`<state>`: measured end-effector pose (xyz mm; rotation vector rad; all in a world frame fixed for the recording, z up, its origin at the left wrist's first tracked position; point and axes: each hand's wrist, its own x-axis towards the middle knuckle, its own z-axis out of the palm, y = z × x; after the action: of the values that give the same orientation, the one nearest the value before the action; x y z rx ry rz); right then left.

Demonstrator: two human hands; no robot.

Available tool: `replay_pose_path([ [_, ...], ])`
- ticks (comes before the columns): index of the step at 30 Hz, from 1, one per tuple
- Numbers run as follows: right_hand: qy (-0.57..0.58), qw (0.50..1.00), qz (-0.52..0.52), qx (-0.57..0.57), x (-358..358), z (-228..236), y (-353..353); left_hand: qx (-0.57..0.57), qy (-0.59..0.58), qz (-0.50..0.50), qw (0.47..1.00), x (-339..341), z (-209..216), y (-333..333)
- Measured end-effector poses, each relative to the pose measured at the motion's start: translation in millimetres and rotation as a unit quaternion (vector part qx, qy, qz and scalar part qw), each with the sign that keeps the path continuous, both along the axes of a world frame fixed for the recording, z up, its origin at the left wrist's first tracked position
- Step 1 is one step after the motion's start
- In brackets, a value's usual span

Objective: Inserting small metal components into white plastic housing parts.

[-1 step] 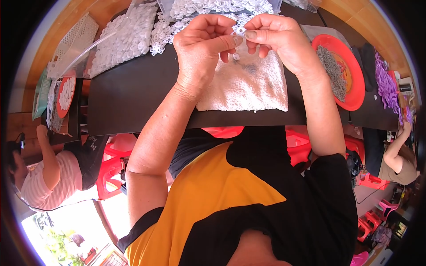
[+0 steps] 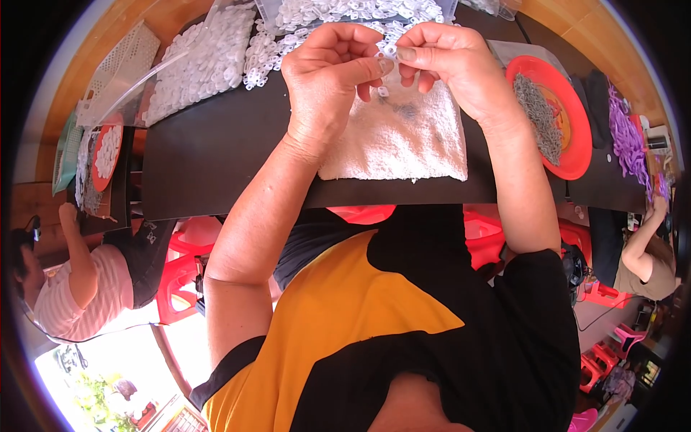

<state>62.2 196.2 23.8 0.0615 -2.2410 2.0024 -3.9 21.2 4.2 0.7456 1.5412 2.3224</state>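
Note:
Close together over the far edge of a white towel (image 2: 403, 151) are my two hands. My left hand (image 2: 327, 79) is closed, thumb pressed toward the curled fingers at a small white plastic piece (image 2: 389, 51) with a hole in it. From the other side my right hand (image 2: 461, 68) pinches at the same piece with thumb and forefinger. Just below the left fingertips shows another small white piece (image 2: 383, 91); whether it hangs or lies on the towel I cannot tell. The fingers partly hide what they grip.
White plastic pieces (image 2: 205, 65) are heaped on the dark table (image 2: 216, 158), with more in a clear bin (image 2: 270, 18) at the back. Rightward lie a red plate (image 2: 581, 140) of grey bits (image 2: 538, 119) and purple strips (image 2: 628, 137). Other people sit at both sides.
The fingers of my right hand have shifted very slightly around the small white piece. Everything else looks the same.

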Motion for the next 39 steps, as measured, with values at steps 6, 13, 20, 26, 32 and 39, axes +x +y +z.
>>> replay_pose_path([
  [6, 0.03, 0.998, -0.027, 0.038, 3, 0, -10, -0.006, 0.0, 0.012, 1.0, 1, 0, -1],
  [13, 0.055, 0.996, -0.048, 0.054, 1, -3, -17, 0.01, -0.007, 0.023, 1.0, 0, -1, -1],
  [20, 0.058, 0.994, -0.088, 0.022, 3, 3, -12, 0.018, -0.014, 0.021, 1.0, 0, -2, 0],
  [26, 0.039, 0.996, -0.07, 0.046, 1, -2, -15, 0.005, -0.015, 0.029, 0.999, 0, 1, -1],
  [32, 0.036, 0.996, -0.072, 0.045, 1, -3, -17, 0.006, -0.014, 0.031, 0.999, 0, -2, 0],
  [39, 0.045, 0.994, -0.085, 0.046, 4, 4, -24, 0.009, -0.023, 0.029, 0.999, 1, -1, 0],
])
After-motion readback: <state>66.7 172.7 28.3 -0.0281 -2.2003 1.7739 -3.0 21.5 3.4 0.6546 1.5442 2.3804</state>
